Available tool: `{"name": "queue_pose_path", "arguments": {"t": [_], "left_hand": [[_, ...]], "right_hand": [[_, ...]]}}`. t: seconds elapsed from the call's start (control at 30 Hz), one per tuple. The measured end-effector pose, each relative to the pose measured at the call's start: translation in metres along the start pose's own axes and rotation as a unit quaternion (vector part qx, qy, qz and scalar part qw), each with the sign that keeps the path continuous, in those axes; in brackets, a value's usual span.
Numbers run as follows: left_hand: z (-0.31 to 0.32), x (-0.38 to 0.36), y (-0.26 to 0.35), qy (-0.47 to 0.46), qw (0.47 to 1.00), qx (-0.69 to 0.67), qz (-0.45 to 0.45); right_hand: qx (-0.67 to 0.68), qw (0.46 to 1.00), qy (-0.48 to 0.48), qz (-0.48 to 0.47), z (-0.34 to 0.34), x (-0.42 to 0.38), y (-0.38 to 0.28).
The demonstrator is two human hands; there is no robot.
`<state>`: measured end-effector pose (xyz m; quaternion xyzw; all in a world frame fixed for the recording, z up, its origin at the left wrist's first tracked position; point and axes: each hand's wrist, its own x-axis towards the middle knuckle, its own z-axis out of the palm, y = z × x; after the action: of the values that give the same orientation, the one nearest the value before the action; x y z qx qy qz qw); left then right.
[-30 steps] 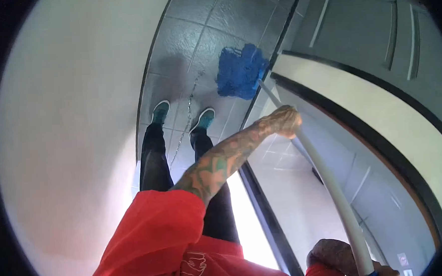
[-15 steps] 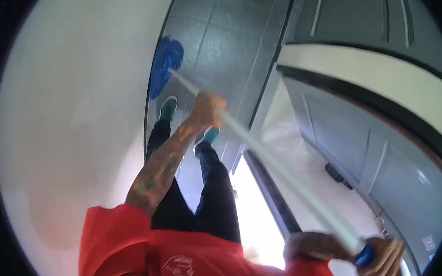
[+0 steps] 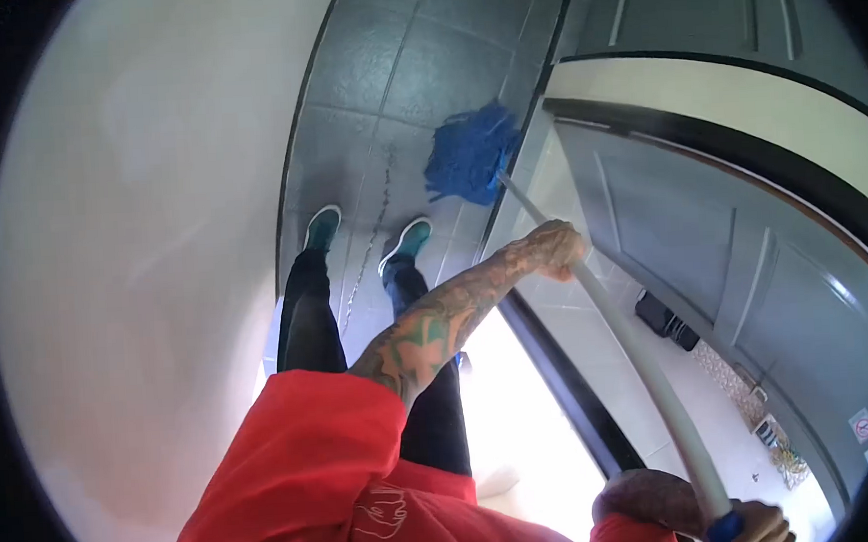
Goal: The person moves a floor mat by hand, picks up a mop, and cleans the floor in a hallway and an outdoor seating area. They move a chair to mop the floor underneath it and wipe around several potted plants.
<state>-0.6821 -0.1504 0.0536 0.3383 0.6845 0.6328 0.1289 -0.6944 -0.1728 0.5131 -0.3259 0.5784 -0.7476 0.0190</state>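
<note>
A mop with a long white handle (image 3: 645, 368) slants from the bottom right up to its blue mop head (image 3: 472, 156). The strands lie spread on the grey tiled floor (image 3: 349, 148), against the dark edge of the doorway. My left hand (image 3: 556, 248) is wrapped round the lower part of the handle, its tattooed arm stretched across my body. At the top end, beside a blue grip (image 3: 725, 529), my right hand (image 3: 762, 527) is closed round the handle; it is partly cut off by the frame.
A pale wall (image 3: 148, 237) runs along the left. My feet in green shoes (image 3: 324, 228) stand on the tiles. On the right is a grey panelled door (image 3: 727, 246), with a dark object (image 3: 664, 320) on the pale floor beyond. A dark threshold strip (image 3: 572, 381) borders the bright opening.
The mop head has swept from the wall on the left across the floor to the doorway edge on the right. My left hand has moved right and slightly down with the handle.
</note>
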Motion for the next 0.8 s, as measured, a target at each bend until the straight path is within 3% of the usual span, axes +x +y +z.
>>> {"name": "queue_pose_path", "arguments": {"t": [0.07, 0.13, 0.2, 0.33, 0.43, 0.47, 0.53, 0.67, 0.73, 0.8], "left_hand": [[-0.021, -0.037, 0.021, 0.028, 0.999, 0.017, 0.019], [-0.058, -0.065, 0.039, -0.151, 0.976, 0.002, -0.159], [-0.080, -0.105, 0.042, -0.186, 0.957, 0.096, -0.203], [-0.140, -0.196, 0.036, 0.044, 0.980, 0.157, -0.111], [-0.150, -0.217, 0.028, 0.057, 0.977, 0.179, -0.106], [-0.136, -0.218, 0.029, 0.052, 0.976, 0.176, -0.118], [-0.106, -0.191, 0.030, 0.133, 0.969, 0.185, -0.093], [-0.007, -0.148, 0.050, 0.120, 0.990, 0.050, -0.061], [0.044, -0.129, 0.039, 0.118, 0.992, -0.035, -0.017], [0.067, -0.113, 0.040, 0.060, 0.998, -0.036, -0.009]], "right_hand": [[0.036, 0.999, 0.012, -0.034, 0.021, -0.001, 0.003], [0.063, 0.995, 0.015, -0.072, 0.037, -0.006, -0.001], [0.102, 0.990, 0.008, -0.098, 0.047, -0.011, 0.000], [0.185, 0.971, 0.015, -0.151, 0.051, -0.039, 0.024], [0.207, 0.964, 0.015, -0.167, 0.046, -0.063, 0.030], [0.198, 0.969, 0.019, -0.147, 0.042, -0.069, 0.019], [0.162, 0.981, 0.022, -0.102, 0.032, -0.076, -0.014], [0.057, 0.998, -0.007, -0.016, 0.046, -0.078, -0.067], [-0.113, 0.989, 0.014, 0.092, 0.065, -0.078, -0.086], [-0.173, 0.948, -0.082, 0.254, 0.064, -0.078, -0.095]]}}
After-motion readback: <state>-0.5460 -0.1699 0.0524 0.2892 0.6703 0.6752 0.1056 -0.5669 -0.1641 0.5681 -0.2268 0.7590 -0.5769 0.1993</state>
